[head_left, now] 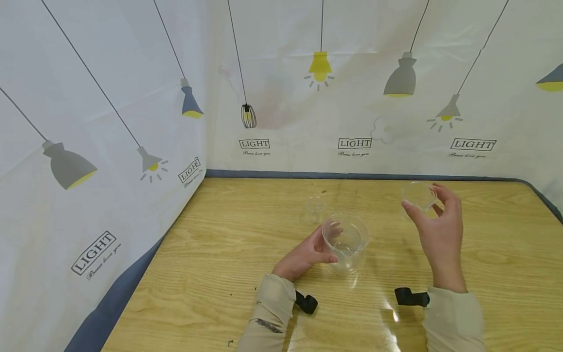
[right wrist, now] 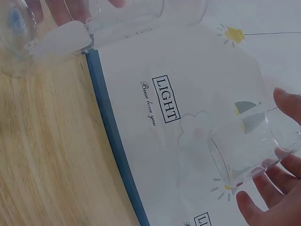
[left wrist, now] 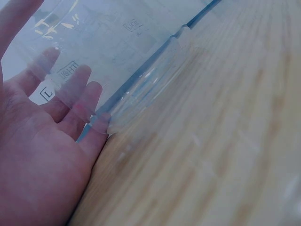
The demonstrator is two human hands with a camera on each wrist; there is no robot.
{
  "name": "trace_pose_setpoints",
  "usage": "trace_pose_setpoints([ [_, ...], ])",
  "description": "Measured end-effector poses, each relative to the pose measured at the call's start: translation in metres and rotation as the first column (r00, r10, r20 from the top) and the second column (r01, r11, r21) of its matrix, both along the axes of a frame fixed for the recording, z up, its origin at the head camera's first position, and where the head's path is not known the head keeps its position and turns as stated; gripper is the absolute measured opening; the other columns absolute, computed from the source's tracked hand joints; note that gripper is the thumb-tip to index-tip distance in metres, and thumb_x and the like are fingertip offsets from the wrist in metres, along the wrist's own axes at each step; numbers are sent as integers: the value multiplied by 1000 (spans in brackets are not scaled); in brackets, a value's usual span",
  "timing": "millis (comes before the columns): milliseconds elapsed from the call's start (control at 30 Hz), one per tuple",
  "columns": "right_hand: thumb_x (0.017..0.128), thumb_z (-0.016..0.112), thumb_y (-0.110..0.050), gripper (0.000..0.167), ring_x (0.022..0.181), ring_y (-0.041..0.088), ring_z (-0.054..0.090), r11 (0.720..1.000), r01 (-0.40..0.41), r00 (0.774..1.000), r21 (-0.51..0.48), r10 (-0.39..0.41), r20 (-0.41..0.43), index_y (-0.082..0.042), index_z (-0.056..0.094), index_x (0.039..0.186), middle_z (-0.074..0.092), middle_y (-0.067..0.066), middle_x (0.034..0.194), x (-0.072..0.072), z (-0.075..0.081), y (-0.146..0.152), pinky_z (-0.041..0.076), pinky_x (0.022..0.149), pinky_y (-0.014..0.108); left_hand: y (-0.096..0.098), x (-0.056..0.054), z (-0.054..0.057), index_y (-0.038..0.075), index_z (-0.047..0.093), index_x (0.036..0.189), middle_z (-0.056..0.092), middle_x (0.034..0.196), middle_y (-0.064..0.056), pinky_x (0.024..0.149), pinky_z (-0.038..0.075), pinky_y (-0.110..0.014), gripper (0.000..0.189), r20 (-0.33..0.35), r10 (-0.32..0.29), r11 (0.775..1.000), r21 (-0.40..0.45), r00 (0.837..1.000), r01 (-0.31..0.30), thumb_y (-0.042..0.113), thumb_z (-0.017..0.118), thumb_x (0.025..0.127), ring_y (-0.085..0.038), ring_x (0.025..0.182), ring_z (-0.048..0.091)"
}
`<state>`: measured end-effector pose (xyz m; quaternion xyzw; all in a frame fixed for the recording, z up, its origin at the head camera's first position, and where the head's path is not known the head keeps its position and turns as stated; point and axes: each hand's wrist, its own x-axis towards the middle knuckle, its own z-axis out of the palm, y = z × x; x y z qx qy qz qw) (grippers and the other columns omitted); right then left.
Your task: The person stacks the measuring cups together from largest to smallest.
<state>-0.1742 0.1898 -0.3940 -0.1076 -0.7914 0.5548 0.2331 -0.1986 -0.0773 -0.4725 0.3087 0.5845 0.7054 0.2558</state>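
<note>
In the head view my left hand (head_left: 303, 254) holds a large clear plastic cup (head_left: 347, 256) by its side, thumb in front and fingers behind. Its mouth faces up, and its ridged base (left wrist: 150, 80) shows close over the tabletop in the left wrist view. Off to the right, my right hand (head_left: 442, 239) grips a smaller clear cup (head_left: 414, 194) above the table, between thumb and fingers. The right wrist view shows that cup (right wrist: 242, 155) as see-through, with nothing visible inside. Another small clear cup (head_left: 315, 210) stands behind the large one.
A wood-grain table (head_left: 202, 254) lies under both hands. White cloth printed with lamps (head_left: 290, 98) rises at the back and left, with a dark blue band (head_left: 281, 174) along its lower edge. A black wrist mount (head_left: 306, 303) sits at the left sleeve, another (head_left: 411, 297) at the right.
</note>
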Motion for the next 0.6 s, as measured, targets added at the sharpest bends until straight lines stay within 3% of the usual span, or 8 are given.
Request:
trace_pose_setpoints([
  [167,76,70,-31,66,119,15,35,1000,-5,1000,10,5,-16,-22,37,132,34,-6,133,1,2,-3,29,99,31,0,0,0,16,12,144,18,146,-14,99,28,-28,82,-4,-1,1000,-5,1000,1,5,64,81,-27,133,14],
  [400,76,71,-26,60,120,10,33,999,-14,995,38,17,-99,-9,43,125,33,-9,133,2,5,-6,29,99,30,0,0,0,15,12,144,19,145,-14,100,27,-27,82,-7,1,1000,-11,1000,-1,4,63,81,-26,133,14],
  [600,76,71,-24,61,121,9,31,999,-25,993,39,30,-117,-8,42,126,31,-9,134,4,8,-10,28,100,29,-1,-1,-1,17,11,144,20,146,-11,101,25,-27,82,-10,-3,1000,-30,1000,3,4,63,82,-23,134,15],
])
